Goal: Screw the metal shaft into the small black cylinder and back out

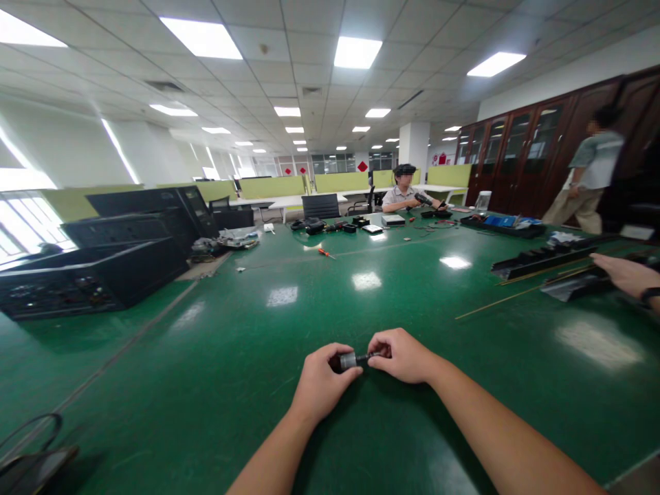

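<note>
Just above the green tabletop (247,357), my left hand (322,381) grips a small cylindrical part (348,360) with a silver body and a dark end, its kind unclear. A thin dark shaft (362,357) sticks out of the cylinder toward the right. My right hand (405,356) pinches the far end of that shaft between thumb and fingers, which partly cover it. The two hands are close together, with the part lying level between them.
Black computer cases (103,275) stand at the left. An orange screwdriver (324,254) lies mid-table. Black rails (541,258) and thin rods lie at the right near another person's hand (629,275). A seated co-worker (405,192) handles a dark tool; someone walks behind.
</note>
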